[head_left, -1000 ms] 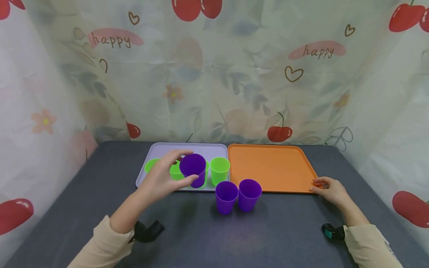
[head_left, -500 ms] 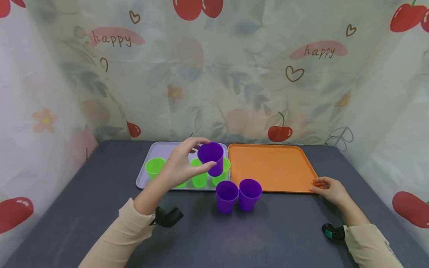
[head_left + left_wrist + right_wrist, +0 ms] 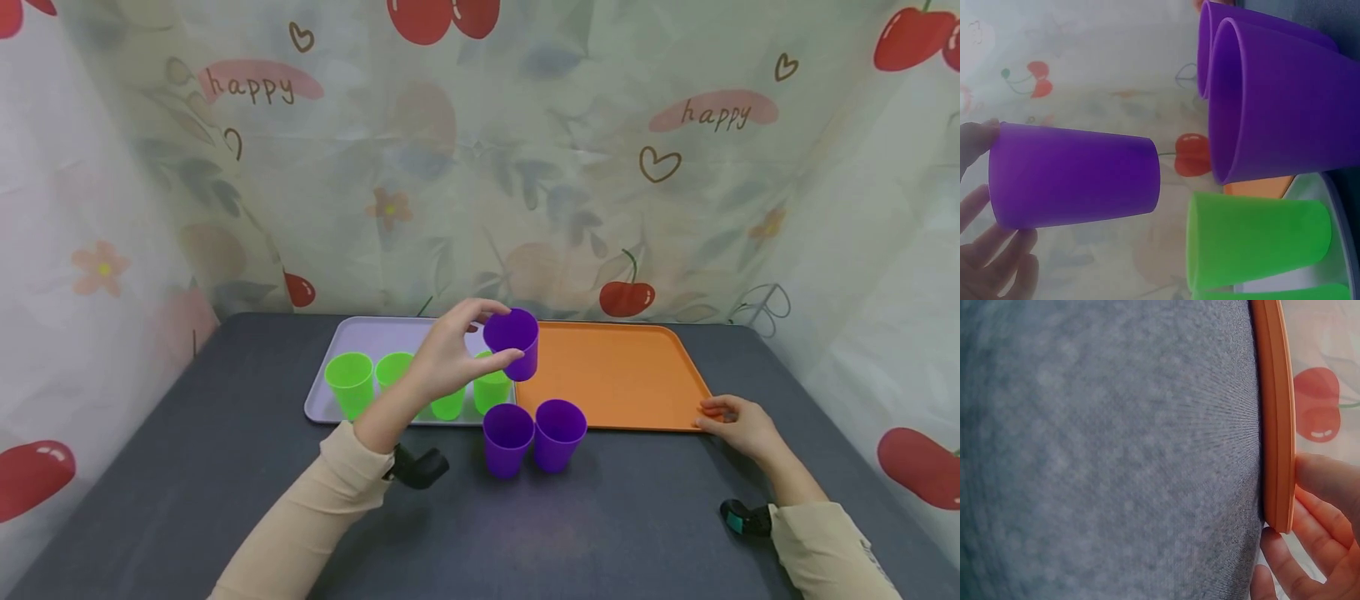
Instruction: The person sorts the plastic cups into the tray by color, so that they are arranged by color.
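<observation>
- Left hand point(image 3: 453, 354) has a purple cup point(image 3: 513, 333) up in the air, thumb on one side and fingertips on the other, spread about as wide as the cup. The left wrist view shows it's only held up near the rim.
- In the head view that cup sits about over the seam between the lilac tray point(image 3: 375, 332) and the orange tray point(image 3: 607, 375), partly covering the rightmost green cup point(image 3: 492, 393). Can't tell exactly how high it is.
- Right hand point(image 3: 738, 425) has thumb and fingertips closed around the near right corner of the orange tray, so not much gap there.
- Biggest worry imo: rim-only hold on a smooth-looking cup. Squeeze unevenly and it could tilt or slip out.
- If it dips too soon, its base could clip that green cup and maybe tip it into its neighbours.
- Setting it down on the seam would be dodgy too, since the raised tray rims could leave it rocking.
- Two more purple cups point(image 3: 507, 450) stand upright on the surface point(image 3: 600, 517), rims touching or nearly. A low swing of the black wrist gadget point(image 3: 422, 468) might knock them.
- Any tug from the right hand could shift the orange tray.
</observation>
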Motion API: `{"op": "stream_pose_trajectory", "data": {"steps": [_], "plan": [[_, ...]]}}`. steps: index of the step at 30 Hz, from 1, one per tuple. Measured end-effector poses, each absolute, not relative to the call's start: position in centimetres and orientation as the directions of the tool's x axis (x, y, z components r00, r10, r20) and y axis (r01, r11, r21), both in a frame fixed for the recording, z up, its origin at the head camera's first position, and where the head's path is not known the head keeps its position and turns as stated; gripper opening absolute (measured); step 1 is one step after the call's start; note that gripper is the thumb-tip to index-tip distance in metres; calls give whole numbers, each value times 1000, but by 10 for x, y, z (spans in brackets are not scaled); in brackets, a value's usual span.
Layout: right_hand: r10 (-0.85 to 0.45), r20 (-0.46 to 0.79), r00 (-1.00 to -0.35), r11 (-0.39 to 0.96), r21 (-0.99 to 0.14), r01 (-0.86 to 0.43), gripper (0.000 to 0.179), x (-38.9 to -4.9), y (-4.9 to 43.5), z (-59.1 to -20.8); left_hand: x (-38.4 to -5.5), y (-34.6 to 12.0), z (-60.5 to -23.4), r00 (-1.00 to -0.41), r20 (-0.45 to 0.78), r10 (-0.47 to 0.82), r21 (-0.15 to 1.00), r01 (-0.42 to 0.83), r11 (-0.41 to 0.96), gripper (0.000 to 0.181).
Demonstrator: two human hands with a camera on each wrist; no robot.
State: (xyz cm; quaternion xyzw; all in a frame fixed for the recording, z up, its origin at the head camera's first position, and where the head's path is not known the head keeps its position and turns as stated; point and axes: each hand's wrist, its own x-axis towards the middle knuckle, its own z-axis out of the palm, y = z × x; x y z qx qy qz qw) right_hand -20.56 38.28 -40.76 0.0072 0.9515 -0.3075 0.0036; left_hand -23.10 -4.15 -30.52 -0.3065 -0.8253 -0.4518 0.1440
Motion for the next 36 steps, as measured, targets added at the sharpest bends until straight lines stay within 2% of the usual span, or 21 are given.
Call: {"op": "stream_pose_trajectory", "data": {"steps": [23, 36], "plan": [[11, -3, -1000, 816, -578, 11, 46, -206, 382, -408, -265, -7, -325, -770, 305, 561, 637, 603, 481, 42], [20, -9, -1000, 812, -583, 21, 47, -206, 382, -408, -275, 5, -342, -726, 268, 633, 548, 656, 519, 38]]}}
